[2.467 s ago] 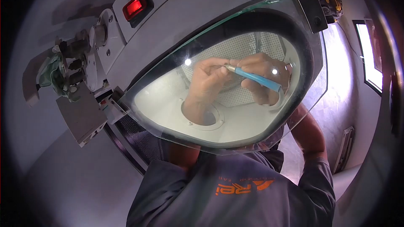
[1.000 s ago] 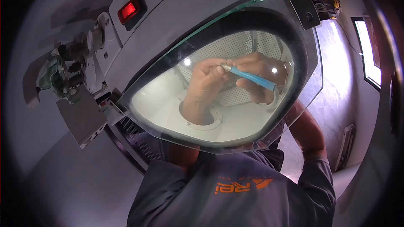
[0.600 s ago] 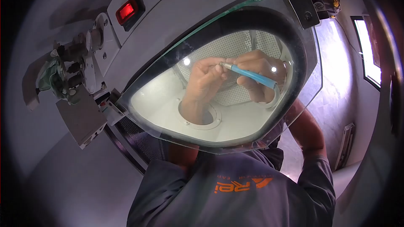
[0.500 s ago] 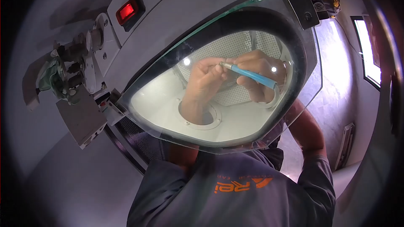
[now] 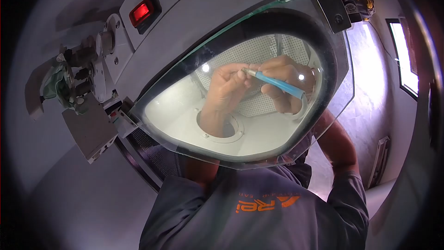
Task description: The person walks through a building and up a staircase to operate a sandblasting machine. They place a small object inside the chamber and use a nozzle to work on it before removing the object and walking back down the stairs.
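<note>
Behind the glass window (image 5: 185, 132) of a cabinet, my right hand (image 5: 284, 76) is wrapped round a blue handpiece (image 5: 280, 83) with a metal tip. A pale hose bends down from its rear end. My left hand (image 5: 227, 85) comes up through a round port (image 5: 238, 132) and is closed, thumb and fingers pinched at the metal tip. Whatever small thing it may hold there is too small to make out. The two hands are close together above a perforated grey surface (image 5: 259, 105).
A lit red switch (image 5: 142, 12) sits on the cabinet's upper left. Beyond the left edge are metal fittings with a green cloth (image 5: 56, 83). A dark bracket (image 5: 327, 2) clamps the glass at upper right, near a yellow and black tool (image 5: 363, 2).
</note>
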Demonstrator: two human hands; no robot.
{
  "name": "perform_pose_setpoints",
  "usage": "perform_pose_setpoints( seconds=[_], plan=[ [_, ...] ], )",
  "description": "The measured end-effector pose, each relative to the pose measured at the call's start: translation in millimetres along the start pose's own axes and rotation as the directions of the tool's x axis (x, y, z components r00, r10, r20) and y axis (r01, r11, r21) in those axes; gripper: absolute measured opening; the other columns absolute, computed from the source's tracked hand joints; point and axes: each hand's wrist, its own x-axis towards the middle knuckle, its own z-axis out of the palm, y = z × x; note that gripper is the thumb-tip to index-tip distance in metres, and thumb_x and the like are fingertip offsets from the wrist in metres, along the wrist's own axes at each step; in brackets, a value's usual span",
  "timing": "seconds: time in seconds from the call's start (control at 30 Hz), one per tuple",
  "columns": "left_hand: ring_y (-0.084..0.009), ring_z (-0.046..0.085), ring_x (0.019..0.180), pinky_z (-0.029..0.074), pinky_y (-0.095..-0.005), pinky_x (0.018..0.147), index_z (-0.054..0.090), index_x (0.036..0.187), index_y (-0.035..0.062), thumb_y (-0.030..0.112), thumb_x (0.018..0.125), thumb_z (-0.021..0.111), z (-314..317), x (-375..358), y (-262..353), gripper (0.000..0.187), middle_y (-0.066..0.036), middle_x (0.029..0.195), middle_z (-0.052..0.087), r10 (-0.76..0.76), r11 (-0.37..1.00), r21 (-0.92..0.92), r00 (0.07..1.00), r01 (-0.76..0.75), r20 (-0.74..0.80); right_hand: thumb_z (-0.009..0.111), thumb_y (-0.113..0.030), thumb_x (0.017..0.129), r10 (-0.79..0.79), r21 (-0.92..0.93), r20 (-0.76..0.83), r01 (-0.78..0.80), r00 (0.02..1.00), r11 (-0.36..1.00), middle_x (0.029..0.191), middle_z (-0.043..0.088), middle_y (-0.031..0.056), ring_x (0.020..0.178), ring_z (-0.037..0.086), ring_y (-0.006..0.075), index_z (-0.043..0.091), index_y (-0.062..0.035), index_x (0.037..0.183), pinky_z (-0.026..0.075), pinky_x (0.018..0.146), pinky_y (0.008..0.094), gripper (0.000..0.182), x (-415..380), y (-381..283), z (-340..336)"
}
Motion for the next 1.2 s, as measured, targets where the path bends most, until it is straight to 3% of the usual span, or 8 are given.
perform_pose_setpoints(
  seconds=[0.3,0.43,0.57,0.73,0.9,1.0,1.2],
  plan=[
    [-0.0172,0.062,0.088,0.051,-0.0357,0.085,0.066,0.116,-0.0055,0.020,0.096,0.066,-5.9,-0.4,-3.3,0.032,-0.008,0.089,0.067,0.029,0.999,0.044,1.000,-0.028,-0.003,0.063,-0.021,0.097,-0.037,-0.042,0.033,0.038,0.999,0.998,0.091,0.067,0.0118,0.076,0.068,0.0175,0.059,-0.0048,0.100,0.054,0.061,0.0293,0.017,-0.4,4.7,-2.1],
    [-0.0209,0.066,0.096,0.054,-0.0378,0.087,0.066,0.113,-0.0026,0.013,0.095,0.067,-6.0,-1.1,-7.3,0.024,-0.016,0.105,0.069,0.095,0.995,-0.017,0.995,-0.095,-0.012,0.062,-0.021,0.098,0.001,0.020,0.007,-0.001,1.000,1.000,0.091,0.067,0.0128,0.079,0.067,0.0175,0.058,-0.0036,0.099,0.054,0.065,0.0306,0.018,-4.6,7.6,1.3],
    [-0.0230,0.069,0.094,0.056,-0.0381,0.083,0.067,0.111,-0.0007,0.006,0.092,0.069,-7.6,-0.9,-7.2,0.021,-0.019,0.102,0.071,0.106,0.994,0.018,0.993,-0.105,-0.060,0.061,-0.021,0.099,0.018,0.021,0.006,-0.018,1.000,1.000,0.092,0.066,0.0131,0.077,0.065,0.0164,0.059,-0.0037,0.099,0.053,0.065,0.0298,0.018,-5.9,8.7,0.3],
    [-0.0182,0.066,0.083,0.055,-0.0295,0.074,0.067,0.108,-0.0006,0.006,0.088,0.074,-11.5,-1.8,-8.8,0.022,-0.017,0.096,0.071,0.099,0.993,0.075,0.986,-0.089,-0.132,0.062,-0.022,0.099,0.043,0.038,-0.007,-0.042,0.999,0.998,0.092,0.065,0.0116,0.076,0.063,0.0151,0.060,-0.0043,0.099,0.051,0.063,0.0290,0.018,-7.1,9.8,0.7],
    [-0.0183,0.067,0.084,0.055,-0.0295,0.074,0.067,0.107,-0.0006,0.006,0.087,0.075,-12.6,-1.7,-10.0,0.023,-0.017,0.098,0.071,0.101,0.993,0.071,0.986,-0.092,-0.131,0.062,-0.022,0.098,0.044,0.027,-0.008,-0.044,0.999,0.999,0.091,0.064,0.0111,0.074,0.062,0.0136,0.060,-0.0046,0.099,0.050,0.062,0.0279,0.018,-5.4,9.4,2.0],
    [-0.0184,0.067,0.084,0.056,-0.0297,0.075,0.067,0.108,-0.0006,0.005,0.087,0.075,-12.3,-0.8,-13.0,0.023,-0.017,0.098,0.071,0.124,0.990,0.088,0.983,-0.113,-0.139,0.062,-0.022,0.098,0.037,-0.027,0.071,-0.036,0.997,0.999,0.091,0.065,0.0112,0.071,0.062,0.0127,0.060,-0.0045,0.098,0.050,0.060,0.0267,0.018,-0.6,7.3,-2.5],
    [-0.0179,0.067,0.084,0.056,-0.0291,0.075,0.067,0.109,-0.0011,0.002,0.087,0.073,-11.1,-3.1,-13.5,0.022,-0.018,0.100,0.071,0.110,0.993,0.069,0.980,-0.100,-0.165,0.063,-0.023,0.098,0.079,-0.009,-0.016,-0.079,0.997,0.997,0.091,0.066,0.0114,0.068,0.063,0.0123,0.060,-0.0037,0.099,0.050,0.057,0.0260,0.019,-6.4,6.4,1.8]
  ],
)
